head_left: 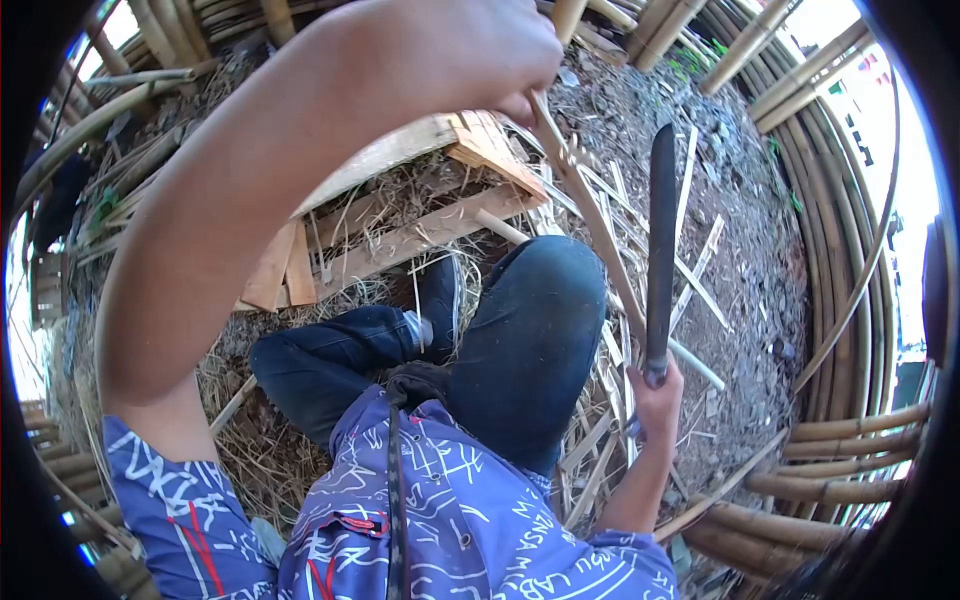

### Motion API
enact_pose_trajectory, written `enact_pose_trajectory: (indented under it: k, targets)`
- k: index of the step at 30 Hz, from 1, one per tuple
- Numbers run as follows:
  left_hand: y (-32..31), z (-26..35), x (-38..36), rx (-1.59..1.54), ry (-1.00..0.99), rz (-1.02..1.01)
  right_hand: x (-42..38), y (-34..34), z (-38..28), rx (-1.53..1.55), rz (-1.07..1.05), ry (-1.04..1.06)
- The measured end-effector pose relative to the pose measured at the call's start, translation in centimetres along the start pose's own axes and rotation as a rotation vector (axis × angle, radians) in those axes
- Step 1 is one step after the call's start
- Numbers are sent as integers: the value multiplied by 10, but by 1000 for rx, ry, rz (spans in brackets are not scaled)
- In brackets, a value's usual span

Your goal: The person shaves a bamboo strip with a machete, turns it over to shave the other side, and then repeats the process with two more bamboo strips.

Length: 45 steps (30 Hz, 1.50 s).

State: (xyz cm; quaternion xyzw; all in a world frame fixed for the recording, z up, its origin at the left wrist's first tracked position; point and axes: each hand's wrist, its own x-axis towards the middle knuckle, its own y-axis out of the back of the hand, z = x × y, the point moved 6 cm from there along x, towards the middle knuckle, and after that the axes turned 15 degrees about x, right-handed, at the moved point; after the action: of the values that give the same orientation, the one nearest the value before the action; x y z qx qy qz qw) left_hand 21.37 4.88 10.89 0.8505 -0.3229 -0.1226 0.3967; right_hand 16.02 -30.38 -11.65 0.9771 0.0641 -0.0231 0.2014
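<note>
My left hand (pixel 515 60) is raised at the top middle, its fingers closed round the upper end of a bamboo strip (pixel 590 205). The strip slants down past my bent knee, its lower part reaching close to my right hand. At the right, my right hand (pixel 657 398) grips a machete (pixel 661 240) by its handle, the long dark blade pointing away from me. The blade overlaps the lower part of the strip in this view. Thin pale shavings show beside the strip's upper part.
I sit with knees bent on ground strewn with bamboo splints (pixel 690 275) and shavings. Beyond my feet lies a wooden frame of planks (pixel 430 240). Stacked bamboo poles (pixel 845 300) line the right side, and more poles (pixel 165 30) stand at the upper left.
</note>
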Motion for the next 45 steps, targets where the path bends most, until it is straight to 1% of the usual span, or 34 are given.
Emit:
enact_pose_trajectory:
  k: [1,2,3,5,6,7,9,10,12,14,15,16,17,18,19,20,22,23,24,25,26,27,28,29,30,31,33,34,36,40,41,43,44,45]
  targets:
    - [10,-3,4,-109,29,88,6,1,-2,19,50,28]
    - [6,-5,11,-103,55,-58,12,7,7,18,76,9]
    - [-1,0,17,-107,42,-51,19,14,16,17,100,-8]
    - [0,-10,25,-67,377,314,33,24,4,40,155,85]
    - [26,-11,20,-279,460,256,36,31,-11,86,214,41]
    - [25,-6,23,-283,443,267,47,43,-20,63,196,229]
    - [36,-4,17,-423,437,689,58,79,-35,-15,284,197]
    - [43,0,17,-430,421,705,60,97,-51,-41,345,212]
    - [40,10,21,-614,497,452,72,141,-90,-209,420,330]
    - [49,22,21,-752,478,378,78,164,-143,-150,489,345]
    - [47,26,24,-877,465,292,85,187,-156,-212,575,202]
    - [37,33,22,-753,400,467,94,206,-165,-118,579,191]
    - [45,33,22,-757,391,469,98,216,-181,-40,599,253]
    - [50,31,22,-813,446,283,103,228,-198,37,618,315]
    - [46,32,21,-862,499,94,117,262,-206,77,582,278]
    - [36,30,19,-867,490,94,122,280,-221,144,554,337]
    - [17,23,13,-698,426,242,135,334,-246,244,461,405]
    - [29,28,10,-704,422,246,140,360,-256,277,397,414]
    - [50,33,3,-708,489,212,119,339,-270,303,560,464]
    - [59,34,-2,-713,559,179,117,370,-273,211,597,521]
    - [8,14,-6,-588,434,308,114,391,-274,143,513,693]
    - [21,18,-5,-590,437,311,111,401,-275,75,425,859]
    - [42,24,-6,-611,484,242,99,404,-278,143,542,859]
    - [51,28,-7,-633,531,171,83,380,-284,338,889,690]
    - [49,27,-6,-637,533,171,74,335,-300,690,1363,331]
    - [41,24,-4,-704,576,93,73,335,-301,688,1361,332]
    - [31,25,-2,-768,619,15,54,339,-297,752,1343,581]
    - [30,28,1,-749,585,83,48,363,-285,670,1047,896]
    - [38,32,4,-732,546,154,43,366,-285,704,760,1113]
    - [62,37,6,-770,457,270,24,334,-279,717,494,1322]
    - [63,36,6,-759,452,282,22,317,-276,722,494,1324]
    - [31,23,10,-799,416,295,6,292,-267,765,765,1355]
    - [22,19,12,-841,378,306,10,319,-256,820,627,1290]
    - [35,23,9,-838,378,310,10,312,-253,819,628,1295]
